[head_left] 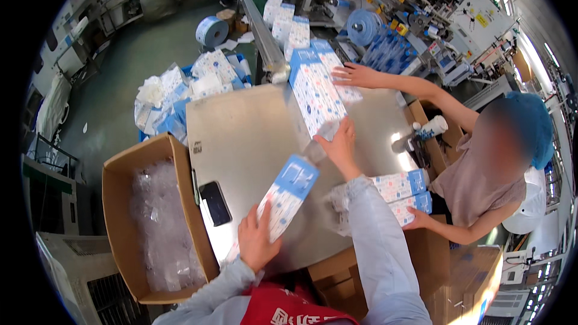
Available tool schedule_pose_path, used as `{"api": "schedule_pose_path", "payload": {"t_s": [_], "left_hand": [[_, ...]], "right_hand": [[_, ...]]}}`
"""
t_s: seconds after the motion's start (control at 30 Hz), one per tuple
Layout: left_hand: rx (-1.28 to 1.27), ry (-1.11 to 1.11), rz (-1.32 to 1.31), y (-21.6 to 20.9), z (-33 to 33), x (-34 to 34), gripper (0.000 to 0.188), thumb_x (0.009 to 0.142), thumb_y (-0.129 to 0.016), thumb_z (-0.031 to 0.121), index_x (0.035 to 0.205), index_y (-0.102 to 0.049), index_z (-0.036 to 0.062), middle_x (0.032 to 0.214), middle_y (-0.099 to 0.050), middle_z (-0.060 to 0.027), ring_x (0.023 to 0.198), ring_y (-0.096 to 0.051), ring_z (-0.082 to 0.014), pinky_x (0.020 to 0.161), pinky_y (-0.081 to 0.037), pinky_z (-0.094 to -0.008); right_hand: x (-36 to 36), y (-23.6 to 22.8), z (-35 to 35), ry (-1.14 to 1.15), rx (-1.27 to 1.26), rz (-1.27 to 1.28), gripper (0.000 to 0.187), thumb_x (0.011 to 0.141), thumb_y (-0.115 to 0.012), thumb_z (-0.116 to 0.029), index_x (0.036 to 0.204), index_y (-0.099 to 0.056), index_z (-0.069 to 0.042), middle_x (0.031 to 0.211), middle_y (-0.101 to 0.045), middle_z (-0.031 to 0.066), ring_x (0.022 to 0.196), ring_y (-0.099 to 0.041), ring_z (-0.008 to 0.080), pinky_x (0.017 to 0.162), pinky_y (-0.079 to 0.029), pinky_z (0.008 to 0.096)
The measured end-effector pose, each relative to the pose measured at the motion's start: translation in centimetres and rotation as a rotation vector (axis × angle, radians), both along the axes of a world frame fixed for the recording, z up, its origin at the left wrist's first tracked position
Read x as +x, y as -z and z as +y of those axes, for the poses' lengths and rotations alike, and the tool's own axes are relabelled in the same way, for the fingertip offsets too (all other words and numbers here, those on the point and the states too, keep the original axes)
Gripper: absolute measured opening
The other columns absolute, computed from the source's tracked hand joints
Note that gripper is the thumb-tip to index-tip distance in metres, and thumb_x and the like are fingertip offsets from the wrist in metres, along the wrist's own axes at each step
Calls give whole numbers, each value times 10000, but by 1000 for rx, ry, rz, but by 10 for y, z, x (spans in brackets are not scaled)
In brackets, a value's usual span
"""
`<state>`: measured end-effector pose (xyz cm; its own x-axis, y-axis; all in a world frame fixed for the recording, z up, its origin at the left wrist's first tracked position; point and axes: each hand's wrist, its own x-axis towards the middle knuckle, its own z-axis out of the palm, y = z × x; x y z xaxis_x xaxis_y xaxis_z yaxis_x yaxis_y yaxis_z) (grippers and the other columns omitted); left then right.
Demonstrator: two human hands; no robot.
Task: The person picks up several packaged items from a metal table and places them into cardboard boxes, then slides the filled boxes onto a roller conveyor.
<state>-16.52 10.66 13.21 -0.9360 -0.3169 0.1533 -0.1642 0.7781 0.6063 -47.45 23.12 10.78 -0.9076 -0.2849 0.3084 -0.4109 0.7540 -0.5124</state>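
Observation:
My left hand [257, 242] grips a long blue-and-white printed pack [283, 195], tilted over the metal table [235, 123]. Its fingers lie along the pack's near part. My right hand [341, 149] is closed on see-through plastic film [328, 131], between the held pack's far end and another long pack [316, 93] lying at the conveyor's end. A co-worker's hand [358, 76] reaches to a pack [330, 63] beside that one. The co-worker's other hand [416, 219] holds two packs [397, 188] side by side, partly hidden by my right sleeve.
A cardboard box [180, 168] full of see-through plastic bags stands left of the table. A phone [215, 203] and a pen [195, 186] lie by that edge. Behind is a blue crate [244, 63] heaped with packs and film. More packs [283, 24] line the conveyor [262, 27].

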Motion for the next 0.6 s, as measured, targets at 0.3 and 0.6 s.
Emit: {"api": "schedule_pose_path", "payload": {"t_s": [0.3, 0.6], "left_hand": [[20, -195, 107, 12, -47, -27, 951, 666, -769, 235, 1462, -280, 60, 1281, -422, -271, 1101, -453, -423, 917, -380, -474], [-15, 231, 64, 19, -59, -22, 937, 645, -778, 256, 1435, -330, 25, 1219, -448, -266, 1102, -450, -426, 939, -381, -457]], "right_hand": [[115, 34, 18, -362, -49, -447, 213, 853, -529, -149, 722, -643, -26, 655, -612, 194, 645, -628, 339, 592, -476, 450], [275, -84, 64, -797, 685, 128, 718, 778, -549, -84, 1444, -345, -260, 1523, -255, 152, 1429, -216, 286, 1161, -174, 496]]}}
